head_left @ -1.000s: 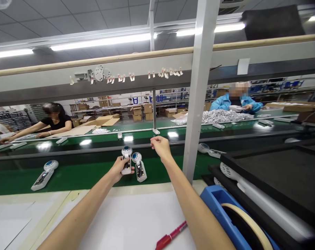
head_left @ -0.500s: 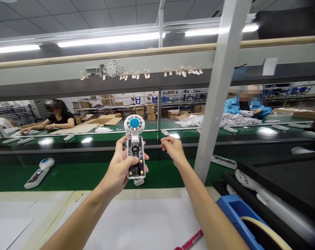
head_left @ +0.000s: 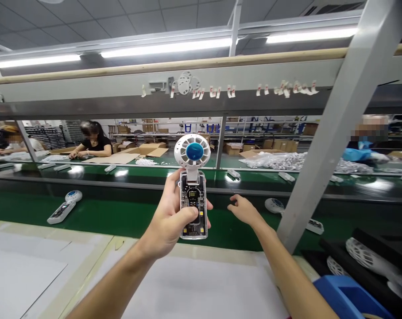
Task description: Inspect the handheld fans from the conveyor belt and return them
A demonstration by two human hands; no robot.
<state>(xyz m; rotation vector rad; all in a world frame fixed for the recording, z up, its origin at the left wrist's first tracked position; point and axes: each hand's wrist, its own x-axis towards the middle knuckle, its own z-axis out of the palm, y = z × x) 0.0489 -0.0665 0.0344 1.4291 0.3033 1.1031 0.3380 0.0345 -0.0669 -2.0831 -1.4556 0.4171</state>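
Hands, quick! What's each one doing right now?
Left hand: closed around a white fan with a blue centre.
Right hand: fingers curled; can't tell if they hold anything tiny.

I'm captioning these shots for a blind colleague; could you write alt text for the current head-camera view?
A left hand holds a white handheld fan upright, its blue-centred round head above an exposed circuit board. The right hand hovers over a green conveyor belt, where another fan lies at left.

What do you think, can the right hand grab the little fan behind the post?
Probably yes: the handheld fan sticks out partly near the right hand, though the grey post hides its middle.
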